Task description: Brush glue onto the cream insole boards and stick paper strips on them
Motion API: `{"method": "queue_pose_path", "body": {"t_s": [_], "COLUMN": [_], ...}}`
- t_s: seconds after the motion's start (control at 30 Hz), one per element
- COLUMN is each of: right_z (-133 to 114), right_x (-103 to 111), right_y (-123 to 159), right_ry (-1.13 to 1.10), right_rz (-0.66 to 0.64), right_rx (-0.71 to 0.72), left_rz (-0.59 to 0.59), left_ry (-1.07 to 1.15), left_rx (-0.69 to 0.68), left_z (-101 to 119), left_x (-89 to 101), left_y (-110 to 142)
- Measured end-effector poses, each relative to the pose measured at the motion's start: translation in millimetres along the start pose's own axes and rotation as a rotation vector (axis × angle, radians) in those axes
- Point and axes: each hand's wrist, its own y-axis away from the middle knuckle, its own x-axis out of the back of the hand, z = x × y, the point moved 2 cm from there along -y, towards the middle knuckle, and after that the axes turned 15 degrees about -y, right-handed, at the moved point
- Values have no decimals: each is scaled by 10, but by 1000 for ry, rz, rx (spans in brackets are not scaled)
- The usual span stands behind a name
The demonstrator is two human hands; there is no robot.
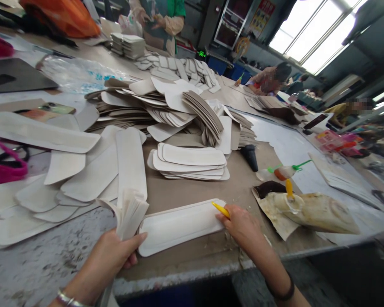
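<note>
My left hand (113, 251) is closed around a bundle of thin white strips (131, 215) that fan out at the top. Its thumb reaches the near left end of a long white panel (182, 228) with rounded corners, lying flat before me. In my right hand (243, 226) is a slim yellow stick-like tool (221, 209), pinched between the fingers at the panel's right end. Behind the panel sits a small stack of similar white panels (192, 158). More loose panels (89, 177) overlap one another to the left, beside the bundle.
A large pile of grey-white pieces (166, 102) spreads behind the stack. To the right are a stained container (323, 211), a black cone (250, 157) and a green-tipped bottle (284, 172). A plastic bag (80, 72) lies back left. Other people work farther off.
</note>
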Motion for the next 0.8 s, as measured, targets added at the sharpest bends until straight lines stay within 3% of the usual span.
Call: {"method": "queue_pose_path", "body": {"t_s": [0.57,0.67,0.8], "right_z": [19,60,214], "right_x": [-27,-40,-22], "right_y": [-78,-83,-57], "right_ry": [8,28,0], "right_rz": [6,46,205], "right_rx": [20,7,-25], "left_rz": [-58,-44,-41], "left_ry": [-44,-50,-5], "left_rx": [18,30,82], "left_z": [-65,-84,-66], "left_x": [-28,-57,-70], "left_y": [-64,-95,-98]}}
